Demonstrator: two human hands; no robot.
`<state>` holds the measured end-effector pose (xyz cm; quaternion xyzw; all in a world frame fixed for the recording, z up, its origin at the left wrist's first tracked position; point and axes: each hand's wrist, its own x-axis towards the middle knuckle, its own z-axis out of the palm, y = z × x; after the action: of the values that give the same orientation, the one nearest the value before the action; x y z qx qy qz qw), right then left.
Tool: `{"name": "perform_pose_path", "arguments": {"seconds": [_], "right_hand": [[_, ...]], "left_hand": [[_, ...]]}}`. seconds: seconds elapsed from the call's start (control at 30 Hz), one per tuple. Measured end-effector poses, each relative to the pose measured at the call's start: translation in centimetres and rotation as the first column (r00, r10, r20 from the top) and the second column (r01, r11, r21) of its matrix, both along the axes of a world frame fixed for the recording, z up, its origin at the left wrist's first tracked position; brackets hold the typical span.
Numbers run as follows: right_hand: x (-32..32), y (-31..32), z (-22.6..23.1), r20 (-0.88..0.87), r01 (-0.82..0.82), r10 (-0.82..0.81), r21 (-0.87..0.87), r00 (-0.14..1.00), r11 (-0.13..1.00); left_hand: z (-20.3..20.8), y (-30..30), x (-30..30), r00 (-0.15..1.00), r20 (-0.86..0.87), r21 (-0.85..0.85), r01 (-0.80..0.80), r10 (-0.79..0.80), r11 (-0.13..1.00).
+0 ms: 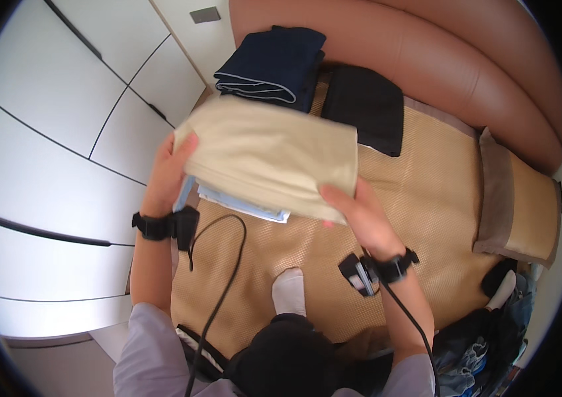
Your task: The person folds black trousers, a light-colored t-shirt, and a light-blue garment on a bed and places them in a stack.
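Note:
A folded beige garment (pixel 267 155) is held up above the bed, slightly blurred by motion. My left hand (pixel 173 162) grips its left end, thumb on top. At its lower right corner my right hand (pixel 360 212) pinches the cloth between thumb and fingers. Partly hidden under it lies a stack of light blue and white folded cloth (pixel 244 204). Just beyond are a folded navy garment (pixel 271 63) with pale edging and a folded black garment (pixel 365 106).
A woven tan mat (pixel 420 192) covers the bed, with a brown padded headboard (pixel 426 46) behind. White cabinets (pixel 49 172) stand at left. A pillow (pixel 519 198) lies at right, above a heap of dark clothes (pixel 473 351). Black cables (pixel 228 284) trail from the wrist devices.

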<state>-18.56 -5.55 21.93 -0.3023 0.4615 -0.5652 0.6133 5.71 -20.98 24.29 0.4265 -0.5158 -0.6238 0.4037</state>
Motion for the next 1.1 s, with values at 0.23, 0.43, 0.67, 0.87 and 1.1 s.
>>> {"name": "perform_pose_path", "arguments": {"seconds": [0.23,0.43,0.67,0.87,1.1], "right_hand": [[7.4,-8.8,-13.1,-0.181,0.087,-0.058,0.161,0.982,0.983],[10.0,-7.7,-18.1,-0.192,0.197,-0.147,0.274,0.970,0.941],[9.6,-7.7,-19.2,-0.408,0.097,0.039,0.307,0.912,0.947],[5.6,-3.0,-17.2,-0.700,0.027,0.221,0.325,0.678,0.945],[-3.8,7.7,-16.8,-0.428,0.460,-0.367,0.136,0.826,0.877]], "left_hand": [[-10.1,-7.4,6.3,0.926,0.342,0.031,-0.179,0.158,0.983],[-19.2,-6.5,8.1,0.913,0.356,0.182,-0.279,0.202,0.943],[-21.5,-5.4,9.2,0.951,0.176,0.223,-0.290,0.254,0.930],[-23.4,-6.7,7.9,0.537,0.672,-0.377,-0.343,0.509,0.860],[-19.6,-0.2,-4.4,0.572,0.502,-0.823,0.085,0.648,0.562]]}}
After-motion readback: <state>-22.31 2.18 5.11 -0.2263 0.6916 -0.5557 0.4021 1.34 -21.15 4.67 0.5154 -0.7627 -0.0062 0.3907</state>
